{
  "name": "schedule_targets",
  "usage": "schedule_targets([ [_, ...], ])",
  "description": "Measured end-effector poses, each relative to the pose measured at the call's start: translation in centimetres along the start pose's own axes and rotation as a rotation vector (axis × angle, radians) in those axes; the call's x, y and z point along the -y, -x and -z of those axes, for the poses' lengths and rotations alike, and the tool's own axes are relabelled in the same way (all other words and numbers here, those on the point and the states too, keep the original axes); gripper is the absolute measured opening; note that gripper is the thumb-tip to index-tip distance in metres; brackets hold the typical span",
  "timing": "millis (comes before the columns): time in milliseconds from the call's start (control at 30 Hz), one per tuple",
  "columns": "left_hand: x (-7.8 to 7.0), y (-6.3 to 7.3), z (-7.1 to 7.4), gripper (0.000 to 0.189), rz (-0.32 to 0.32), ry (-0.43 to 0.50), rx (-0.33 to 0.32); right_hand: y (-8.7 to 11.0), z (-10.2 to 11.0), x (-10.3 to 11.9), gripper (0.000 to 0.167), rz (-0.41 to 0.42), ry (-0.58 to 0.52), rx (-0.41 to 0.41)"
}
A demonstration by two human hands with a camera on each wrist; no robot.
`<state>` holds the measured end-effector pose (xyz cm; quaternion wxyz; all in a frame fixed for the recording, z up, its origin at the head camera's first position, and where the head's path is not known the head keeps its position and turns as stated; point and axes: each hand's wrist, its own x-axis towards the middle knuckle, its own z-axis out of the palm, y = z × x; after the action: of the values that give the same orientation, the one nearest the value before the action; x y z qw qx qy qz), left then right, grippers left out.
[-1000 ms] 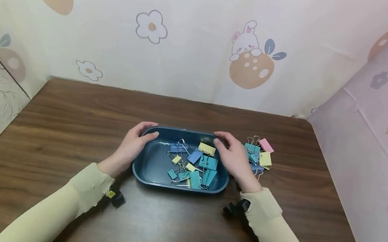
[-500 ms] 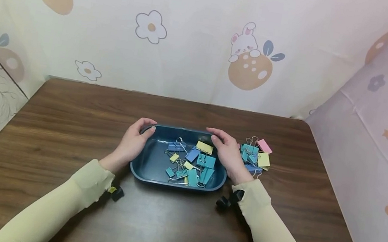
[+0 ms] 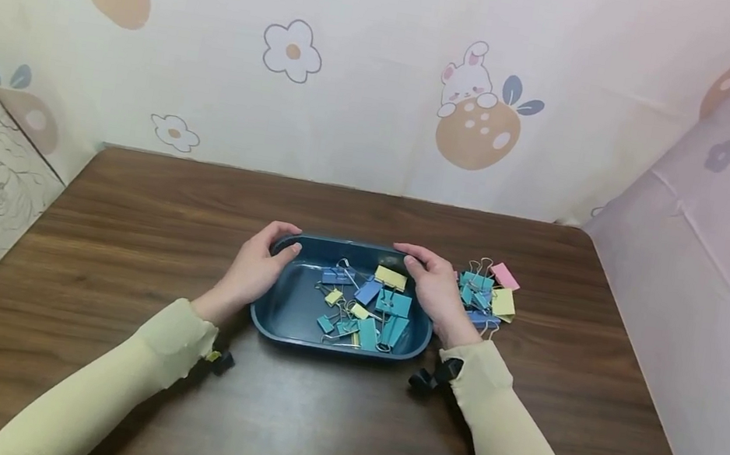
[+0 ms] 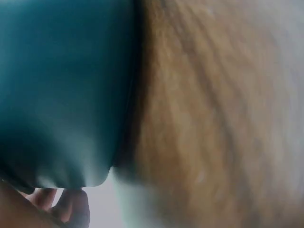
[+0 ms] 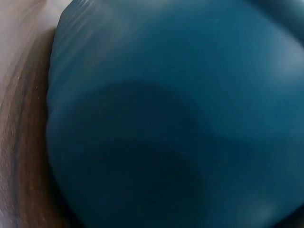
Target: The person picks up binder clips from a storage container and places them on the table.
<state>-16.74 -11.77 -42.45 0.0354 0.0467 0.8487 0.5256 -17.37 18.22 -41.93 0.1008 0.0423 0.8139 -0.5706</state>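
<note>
A dark blue tray (image 3: 288, 318) sits on the table, with several yellow, blue and teal binder clips (image 3: 392, 304) mostly in its right half. My left hand (image 3: 253, 266) holds the tray's far left corner, thumb over the rim. At the far right corner, my right hand (image 3: 437, 289) grips it likewise, thumb on the inner side. The left wrist view has the tray's wall (image 4: 66, 95) up close, with fingertips (image 4: 76, 209) below it. The tray's blue side (image 5: 166, 109) fills most of the right wrist view; no fingers show there.
Just right of my right hand lies a heap of teal, blue, yellow and pink binder clips (image 3: 486, 293), partly hidden by that hand. Brown wood-grain tabletop (image 3: 145, 226) surrounds the tray. A patterned curtain (image 3: 367, 118) hangs along the table's back edge.
My right hand has shifted slightly left along the tray's far rim. The left hand keeps its hold. The clips lie as before, and the head view has swayed a little.
</note>
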Motion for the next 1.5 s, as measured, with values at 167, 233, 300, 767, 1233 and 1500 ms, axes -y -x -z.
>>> schedule_targets([
  [167, -1.4, 0.4, 1.1, 0.031, -0.151, -0.106, -0.060, 0.2, 0.0, 0.2, 0.032, 0.022, 0.023, 0.004],
  [233, -2.1, 0.6, 1.7, 0.028, -0.234, -0.136, -0.076, 0.2, 0.0, 0.3, 0.031, 0.026, 0.032, 0.005],
  [300, -2.8, 0.8, 1.9, 0.022, -0.306, -0.164, -0.055, 0.2, 0.0, 0.3, 0.031, 0.031, 0.039, 0.006],
  [767, -3.5, -0.2, -1.0, 0.034, -0.451, -0.559, 0.284, 0.2, 0.2, 0.0, 0.040, 0.039, 0.044, -0.003],
  [1233, -3.1, -1.2, -2.9, 0.040, -0.354, -0.816, 0.297, 0.1, 0.7, -0.6, 0.035, 0.071, 0.013, 0.019],
  [1500, -3.1, -1.7, -2.9, 0.031, -0.301, -0.767, 0.301, -0.1, 0.2, -0.4, 0.038, 0.089, 0.032, 0.017],
])
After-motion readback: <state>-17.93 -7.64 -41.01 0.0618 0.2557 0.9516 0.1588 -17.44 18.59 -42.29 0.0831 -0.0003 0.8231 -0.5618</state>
